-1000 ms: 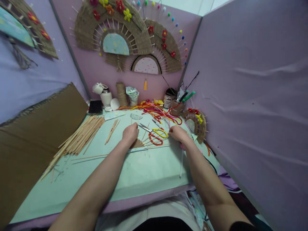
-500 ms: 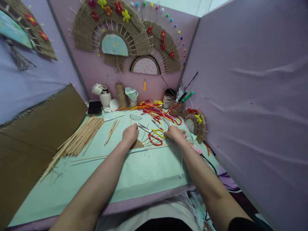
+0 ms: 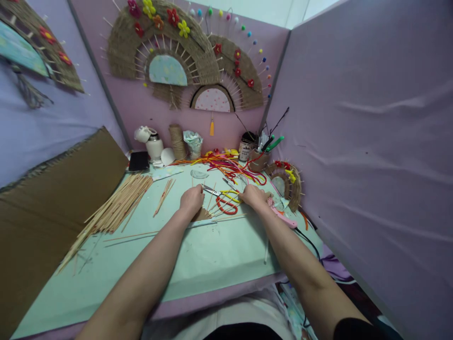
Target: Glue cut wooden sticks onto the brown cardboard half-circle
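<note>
My left hand (image 3: 191,200) is closed, knuckles up, over the left part of a small brown cardboard piece (image 3: 201,215) with thin wooden sticks (image 3: 222,207) fanning out from it. Its fingertips are mostly hidden. My right hand (image 3: 252,195) pinches near the outer ends of those sticks, seemingly on one thin stick; the fingers partly cover it. Between both hands lie scissors (image 3: 227,205) with one red and one yellow handle, blades pointing left, under some of the sticks. A pen (image 3: 230,184) rests just beyond them.
A pile of wooden sticks (image 3: 122,203) lies left, beside a standing cardboard sheet (image 3: 71,189). Colourful pipe cleaners (image 3: 233,165), a twine spool (image 3: 176,141) and a pen pot (image 3: 258,160) stand at the back. A pink glue gun (image 3: 285,219) with a cord lies right, near a small woven fan (image 3: 296,189).
My right hand has shifted slightly left, closer to the scissors. My left hand stays over the cardboard piece. The whole view has tilted a little.
</note>
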Available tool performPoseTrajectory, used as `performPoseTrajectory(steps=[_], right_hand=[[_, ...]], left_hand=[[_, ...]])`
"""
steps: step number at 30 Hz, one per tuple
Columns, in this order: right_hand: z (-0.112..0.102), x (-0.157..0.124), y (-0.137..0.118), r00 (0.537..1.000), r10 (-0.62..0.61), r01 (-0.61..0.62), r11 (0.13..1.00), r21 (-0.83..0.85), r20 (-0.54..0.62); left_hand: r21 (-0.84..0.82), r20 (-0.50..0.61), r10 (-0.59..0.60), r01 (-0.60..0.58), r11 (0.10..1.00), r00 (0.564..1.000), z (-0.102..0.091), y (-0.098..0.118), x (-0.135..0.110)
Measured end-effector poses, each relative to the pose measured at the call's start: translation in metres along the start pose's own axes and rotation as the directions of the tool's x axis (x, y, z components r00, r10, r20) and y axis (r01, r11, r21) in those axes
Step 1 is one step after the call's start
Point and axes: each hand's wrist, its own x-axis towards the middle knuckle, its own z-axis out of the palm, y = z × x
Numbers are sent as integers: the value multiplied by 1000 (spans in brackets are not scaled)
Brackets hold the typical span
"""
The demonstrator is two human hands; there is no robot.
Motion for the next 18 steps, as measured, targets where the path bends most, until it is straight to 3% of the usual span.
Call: performPoseTrajectory(steps=[12, 18], right_hand=[[-5, 7, 5, 999, -48, 48, 999, 7, -20], [-19, 24, -3, 995, -81, 80, 997, -14, -51]], left_hand=[[-19, 21, -43, 43, 999, 999, -1, 0, 1], [-157, -63, -46, 36, 987, 997, 2, 0, 2]])
